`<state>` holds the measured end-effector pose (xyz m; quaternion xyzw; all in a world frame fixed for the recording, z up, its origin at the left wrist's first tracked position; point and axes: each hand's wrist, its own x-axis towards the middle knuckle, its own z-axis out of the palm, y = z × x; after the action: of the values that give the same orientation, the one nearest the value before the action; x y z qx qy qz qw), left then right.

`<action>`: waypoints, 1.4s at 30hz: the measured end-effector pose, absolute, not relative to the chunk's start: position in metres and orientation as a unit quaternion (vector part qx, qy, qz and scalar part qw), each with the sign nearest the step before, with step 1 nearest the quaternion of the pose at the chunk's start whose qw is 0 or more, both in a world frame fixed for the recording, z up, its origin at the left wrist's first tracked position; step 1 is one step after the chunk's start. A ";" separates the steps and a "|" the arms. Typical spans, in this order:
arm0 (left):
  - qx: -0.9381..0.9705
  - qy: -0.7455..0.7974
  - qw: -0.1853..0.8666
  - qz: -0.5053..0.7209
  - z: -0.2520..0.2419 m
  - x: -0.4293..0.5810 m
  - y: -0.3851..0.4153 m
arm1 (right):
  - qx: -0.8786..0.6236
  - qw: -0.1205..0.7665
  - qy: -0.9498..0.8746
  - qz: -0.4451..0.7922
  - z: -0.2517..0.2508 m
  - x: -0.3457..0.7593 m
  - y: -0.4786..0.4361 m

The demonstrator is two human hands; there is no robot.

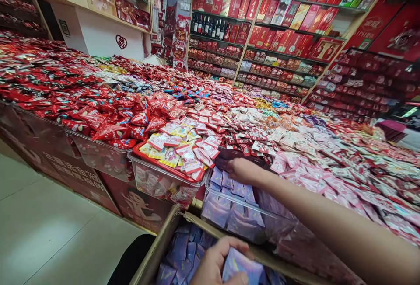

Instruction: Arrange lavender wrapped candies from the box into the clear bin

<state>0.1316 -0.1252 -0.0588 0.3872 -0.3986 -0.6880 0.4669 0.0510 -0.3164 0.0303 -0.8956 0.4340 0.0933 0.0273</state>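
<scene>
At the bottom middle, my left hand (213, 261) is closed around light purple snack packets (241, 267), above an open cardboard box (147, 258). More purple packets (183, 250) fill the box. My right hand (241, 170) reaches in from the right over the far end of a clear plastic bin (234, 199). Its fingers are curled and blurred, and what they grip is hidden. Rows of purple packets (226, 182) lie in that bin, just below the right hand.
Left of the purple bin, a red-rimmed bin (170, 180) holds yellow and white packets. Red packets (111, 132) and pink packets (315, 171) are heaped on either side. Shelves of boxes and bottles (210, 27) stand behind. Tiled floor (55, 228) shows at lower left.
</scene>
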 end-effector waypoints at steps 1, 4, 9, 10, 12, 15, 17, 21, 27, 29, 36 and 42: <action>0.371 -0.378 0.491 -0.692 -0.055 0.132 -0.125 | -0.902 0.033 0.428 0.054 0.043 0.043 -0.304; 0.354 -0.350 0.518 -0.696 -0.041 0.135 -0.123 | -0.911 0.104 0.371 -0.144 0.075 0.010 -0.249; 0.347 -0.346 0.510 -0.707 -0.032 0.138 -0.122 | -0.833 0.182 0.472 -0.225 0.046 -0.034 -0.149; 0.350 -0.344 0.508 -0.707 -0.033 0.137 -0.121 | -0.809 0.230 0.488 -0.233 0.030 -0.036 -0.138; 0.357 -0.351 0.502 -0.705 -0.035 0.136 -0.121 | -0.757 0.349 0.493 -0.248 -0.003 -0.034 -0.125; 0.362 -0.369 0.491 -0.701 -0.040 0.134 -0.121 | -0.671 0.452 0.489 -0.325 -0.034 -0.027 -0.123; 0.360 -0.375 0.477 -0.709 -0.041 0.135 -0.122 | -0.646 0.454 0.487 -0.374 -0.041 -0.025 -0.125; 0.380 -0.410 0.447 -0.698 -0.044 0.137 -0.125 | -0.696 0.348 0.465 -0.422 -0.035 -0.032 -0.124; 0.401 -0.395 0.415 -0.715 -0.048 0.138 -0.127 | -0.851 0.081 0.291 -0.431 -0.041 -0.032 -0.114; 0.395 -0.365 0.433 -0.724 -0.046 0.138 -0.126 | -0.863 0.044 0.282 -0.417 -0.048 -0.030 -0.112; 0.367 -0.312 0.459 -0.746 -0.030 0.140 -0.124 | -0.888 -0.058 0.276 -0.362 -0.043 -0.033 -0.108; 0.354 -0.300 0.451 -0.763 -0.032 0.140 -0.126 | -0.892 -0.051 0.272 -0.358 -0.040 -0.032 -0.109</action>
<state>0.1396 -0.1265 -0.0321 0.3536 -0.2995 -0.7628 0.4510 -0.0325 -0.1092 -0.0395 -0.8917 0.2725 -0.3580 -0.0506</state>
